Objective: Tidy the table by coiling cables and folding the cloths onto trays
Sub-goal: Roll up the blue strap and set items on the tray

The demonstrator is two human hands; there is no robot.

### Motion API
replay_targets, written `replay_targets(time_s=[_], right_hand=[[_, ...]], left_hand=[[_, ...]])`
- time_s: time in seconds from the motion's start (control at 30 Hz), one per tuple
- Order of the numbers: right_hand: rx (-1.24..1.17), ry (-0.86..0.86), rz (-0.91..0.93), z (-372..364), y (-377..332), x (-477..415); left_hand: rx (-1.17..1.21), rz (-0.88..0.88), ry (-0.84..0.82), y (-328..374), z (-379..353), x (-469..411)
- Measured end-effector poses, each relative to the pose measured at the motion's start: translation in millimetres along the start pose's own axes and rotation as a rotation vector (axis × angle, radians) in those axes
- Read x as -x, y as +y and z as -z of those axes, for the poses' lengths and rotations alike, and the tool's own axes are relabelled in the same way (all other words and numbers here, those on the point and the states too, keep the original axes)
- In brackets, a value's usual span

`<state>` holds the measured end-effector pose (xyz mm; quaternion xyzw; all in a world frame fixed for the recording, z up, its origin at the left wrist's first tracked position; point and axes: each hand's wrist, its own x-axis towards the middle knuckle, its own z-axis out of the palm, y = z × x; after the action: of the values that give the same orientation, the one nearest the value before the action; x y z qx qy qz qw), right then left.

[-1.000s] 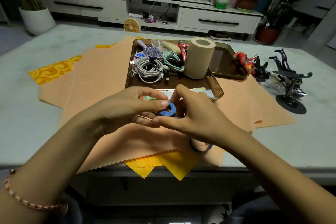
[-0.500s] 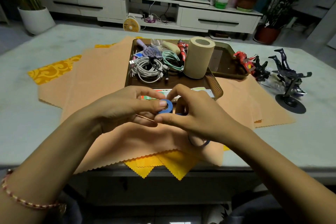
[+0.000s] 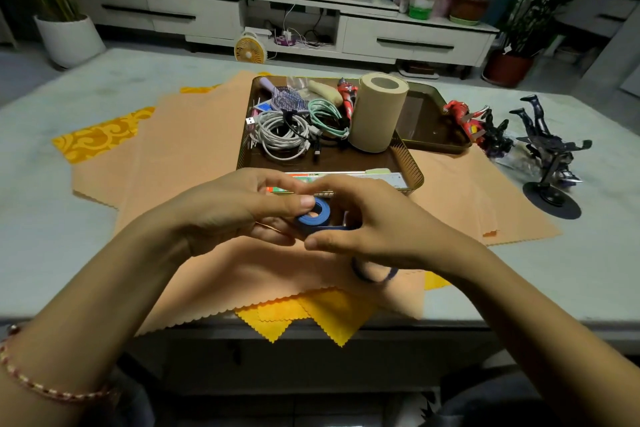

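L hand (image 3: 235, 215) & R hand (image 3: 381, 229) both pinch blue coil (image 3: 317, 217) — over orange cloths (image 3: 194, 149); tray (image 3: 410, 165) just behind.

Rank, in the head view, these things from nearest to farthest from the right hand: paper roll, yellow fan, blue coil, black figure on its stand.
1. blue coil, gripped in the right hand itself.
2. paper roll, upright in the tray just beyond.
3. black figure, on the table, off to the right.
4. yellow fan, far behind the table.
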<state>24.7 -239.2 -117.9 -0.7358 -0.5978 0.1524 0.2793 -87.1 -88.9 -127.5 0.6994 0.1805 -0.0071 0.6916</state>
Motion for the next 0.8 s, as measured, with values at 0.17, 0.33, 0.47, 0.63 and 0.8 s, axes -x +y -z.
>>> replay_targets(time_s=[0.17, 0.33, 0.47, 0.63, 0.8], right_hand=[[0.146, 0.121, -0.026, -10.1, -2.6, 2.6], [0.09, 0.042, -0.01, -6.3, -2.3, 2.5], [0.003, 0.039, 0.017, -3.8, -2.2, 1.8], [0.223, 0.174, -0.027, -10.7, -3.5, 2.5], [-0.019, -0.025, -0.014, -3.3, -1.4, 1.3]], left_hand=[[0.029, 0.005, -0.023, 0.0, -4.2, -1.7], [-0.018, -0.006, -0.017, -0.4, -2.7, -0.8], [-0.021, 0.0, -0.032, 0.1, -0.1, -0.3], [0.04, -0.002, -0.007, -1.2, -5.0, -2.4], [-0.032, -0.002, -0.012, -0.9, -1.7, -1.4]])
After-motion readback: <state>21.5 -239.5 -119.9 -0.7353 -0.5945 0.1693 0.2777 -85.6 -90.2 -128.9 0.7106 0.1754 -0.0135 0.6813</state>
